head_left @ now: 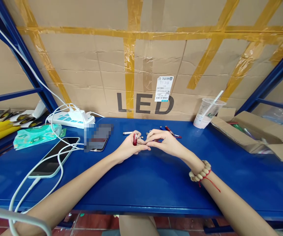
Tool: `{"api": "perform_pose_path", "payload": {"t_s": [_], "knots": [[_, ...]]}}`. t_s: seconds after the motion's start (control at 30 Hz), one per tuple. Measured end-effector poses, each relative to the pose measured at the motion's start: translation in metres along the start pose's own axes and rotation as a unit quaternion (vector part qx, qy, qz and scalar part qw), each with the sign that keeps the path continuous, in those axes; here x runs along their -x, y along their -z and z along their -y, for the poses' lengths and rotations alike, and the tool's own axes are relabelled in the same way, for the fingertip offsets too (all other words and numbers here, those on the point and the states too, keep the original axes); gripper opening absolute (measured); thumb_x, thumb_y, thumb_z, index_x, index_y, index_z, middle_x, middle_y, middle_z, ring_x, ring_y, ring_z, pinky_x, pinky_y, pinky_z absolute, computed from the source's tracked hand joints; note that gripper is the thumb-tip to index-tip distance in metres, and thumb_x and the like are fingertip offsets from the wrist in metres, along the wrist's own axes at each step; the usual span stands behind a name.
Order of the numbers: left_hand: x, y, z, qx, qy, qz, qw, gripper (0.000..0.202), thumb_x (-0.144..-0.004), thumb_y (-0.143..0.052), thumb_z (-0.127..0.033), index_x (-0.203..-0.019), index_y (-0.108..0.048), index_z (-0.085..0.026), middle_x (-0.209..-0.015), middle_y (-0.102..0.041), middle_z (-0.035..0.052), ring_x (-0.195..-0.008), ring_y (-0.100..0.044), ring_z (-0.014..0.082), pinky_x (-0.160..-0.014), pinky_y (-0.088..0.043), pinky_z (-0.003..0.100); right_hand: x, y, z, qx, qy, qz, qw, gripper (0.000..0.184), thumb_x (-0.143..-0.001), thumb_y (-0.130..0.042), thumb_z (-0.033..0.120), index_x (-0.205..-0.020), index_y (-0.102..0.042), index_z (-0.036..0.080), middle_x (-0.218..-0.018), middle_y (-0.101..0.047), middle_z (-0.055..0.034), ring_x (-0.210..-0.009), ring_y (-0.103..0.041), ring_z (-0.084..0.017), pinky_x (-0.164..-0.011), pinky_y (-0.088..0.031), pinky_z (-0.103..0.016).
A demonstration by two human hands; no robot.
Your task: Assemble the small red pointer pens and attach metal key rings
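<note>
My left hand point(129, 146) rests on the blue table point(141, 183), its fingers closed around a small red cylindrical part point(135, 139) held upright. My right hand point(162, 141) meets it from the right, fingertips pinched against a tiny piece at the red part's side; what that piece is I cannot make out. A bead bracelet point(200, 172) with a red thread circles my right wrist. Just behind the hands lie a silver pen-like tube point(128, 133) and a few red and dark pen-like parts point(172, 132).
Two phones point(54, 157) point(98, 144) lie on the left, charging by white cables from a power strip point(70, 119). A wet-wipe pack point(37, 135) sits far left. A plastic cup with straw point(207, 113) and an open cardboard box point(256, 134) stand right. Taped cardboard forms the back wall.
</note>
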State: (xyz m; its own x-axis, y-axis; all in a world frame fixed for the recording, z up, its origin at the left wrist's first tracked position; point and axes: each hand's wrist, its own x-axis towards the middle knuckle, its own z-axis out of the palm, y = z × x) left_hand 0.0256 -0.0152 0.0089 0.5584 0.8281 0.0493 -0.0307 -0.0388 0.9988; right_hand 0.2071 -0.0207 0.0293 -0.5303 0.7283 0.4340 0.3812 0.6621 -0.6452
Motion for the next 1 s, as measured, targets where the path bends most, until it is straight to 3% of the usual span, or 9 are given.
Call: {"api": "perform_pose_path", "payload": {"t_s": [0.23,0.37,0.47,0.6,0.87,1.0], "knots": [[0.001,0.0,-0.001,0.015,-0.01,0.027,0.999,0.044,-0.068,-0.068,-0.034,-0.079,-0.027,-0.022,-0.07,-0.06,-0.0029,-0.046,-0.034,0.0031,-0.045,-0.022,0.018,0.001,-0.001,0.003,-0.036,0.018,-0.027,0.999,0.014,-0.076,-0.063,0.03,-0.074,-0.07,0.018,-0.076,-0.064,-0.0032,-0.074,-0.06,-0.014,-0.07,-0.049,-0.028],[0.001,0.003,0.005,-0.106,-0.078,-0.028,0.991,0.023,-0.084,-0.049,-0.04,-0.087,-0.039,-0.02,-0.09,-0.057,0.0014,-0.064,-0.044,0.0078,-0.059,-0.036,0.021,0.001,0.001,0.005,-0.008,-0.029,-0.134,0.99,0.017,-0.076,-0.062,0.032,-0.075,-0.07,0.017,-0.078,-0.067,-0.0047,-0.072,-0.062,-0.016,-0.061,-0.049,-0.026],[0.002,0.004,0.007,-0.211,-0.113,-0.027,0.97,0.025,-0.091,-0.032,-0.038,-0.092,-0.048,-0.019,-0.094,-0.056,0.0036,-0.077,-0.049,0.0127,-0.073,-0.039,0.026,0.001,0.001,0.005,0.008,-0.049,-0.178,0.983,0.019,-0.074,-0.065,0.035,-0.076,-0.07,0.017,-0.077,-0.068,-0.0051,-0.07,-0.062,-0.016,-0.058,-0.048,-0.025],[0.003,0.003,0.005,-0.283,-0.163,-0.008,0.945,0.028,-0.092,-0.03,-0.031,-0.087,-0.054,-0.018,-0.09,-0.055,0.0042,-0.085,-0.051,0.0161,-0.08,-0.038,0.027,0.0,0.0,0.005,0.013,-0.043,-0.151,0.987,0.018,-0.074,-0.064,0.035,-0.072,-0.07,0.017,-0.074,-0.067,-0.0037,-0.068,-0.061,-0.014,-0.053,-0.045,-0.023],[0.001,0.007,0.009,-0.338,-0.188,-0.016,0.922,0.027,-0.09,-0.034,-0.027,-0.08,-0.058,-0.019,-0.071,-0.057,0.0016,-0.072,-0.053,0.015,-0.074,-0.04,0.025,0.001,0.004,0.002,-0.006,-0.093,-0.074,0.993,0.019,-0.071,-0.066,0.035,-0.07,-0.069,0.016,-0.073,-0.066,-0.0032,-0.065,-0.06,-0.014,-0.056,-0.046,-0.024],[0.002,0.008,0.012,-0.374,-0.212,-0.015,0.903,0.025,-0.089,-0.038,-0.026,-0.084,-0.062,-0.019,-0.071,-0.058,0.003,-0.069,-0.052,0.0155,-0.071,-0.042,0.026,0.002,0.005,0.001,0.046,-0.045,-0.056,0.996,0.018,-0.073,-0.065,0.033,-0.065,-0.066,0.017,-0.071,-0.064,-0.0021,-0.066,-0.059,-0.013,-0.057,-0.045,-0.023]]}}
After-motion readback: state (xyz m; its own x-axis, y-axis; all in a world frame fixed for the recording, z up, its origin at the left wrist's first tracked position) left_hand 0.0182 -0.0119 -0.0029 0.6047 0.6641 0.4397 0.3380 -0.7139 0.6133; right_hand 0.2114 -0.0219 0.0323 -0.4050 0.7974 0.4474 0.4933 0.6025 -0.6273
